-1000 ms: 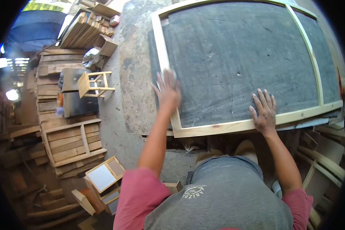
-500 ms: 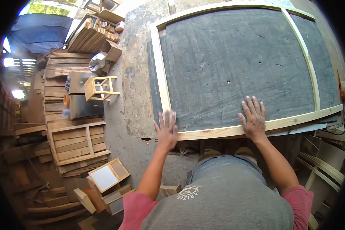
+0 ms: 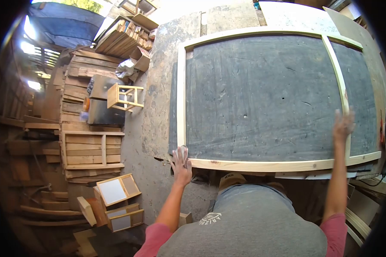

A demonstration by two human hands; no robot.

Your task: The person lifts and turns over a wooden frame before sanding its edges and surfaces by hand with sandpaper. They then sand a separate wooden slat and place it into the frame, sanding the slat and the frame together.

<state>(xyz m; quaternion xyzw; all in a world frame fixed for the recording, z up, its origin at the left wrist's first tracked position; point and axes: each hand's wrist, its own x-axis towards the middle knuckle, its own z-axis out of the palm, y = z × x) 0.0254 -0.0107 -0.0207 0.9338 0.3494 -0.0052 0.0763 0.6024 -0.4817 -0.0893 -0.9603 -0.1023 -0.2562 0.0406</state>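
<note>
A pale wooden frame (image 3: pixel 261 165) lies on a dark, scratched board (image 3: pixel 266 98). It has a crosspiece (image 3: pixel 338 75) towards its right side. My left hand (image 3: pixel 182 168) rests on the frame's near left corner, with its fingers spread over the joint. Over the crosspiece hovers my right hand (image 3: pixel 344 124), blurred by motion, its fingers pointing away from me. The near rail runs along the edge of the board in front of my body.
A small wooden stool (image 3: pixel 124 97) stands left of the worktable (image 3: pixel 161 85). Stacked planks (image 3: pixel 75 92), another wooden frame (image 3: pixel 83 166) and small framed panels (image 3: pixel 113 192) lie further left. Offcuts (image 3: pixel 122 36) fill a box at the back left.
My right hand has moved from the near rail, away from me and rightward, to the crosspiece. My left hand stays at the near left corner. The camera view has shifted.
</note>
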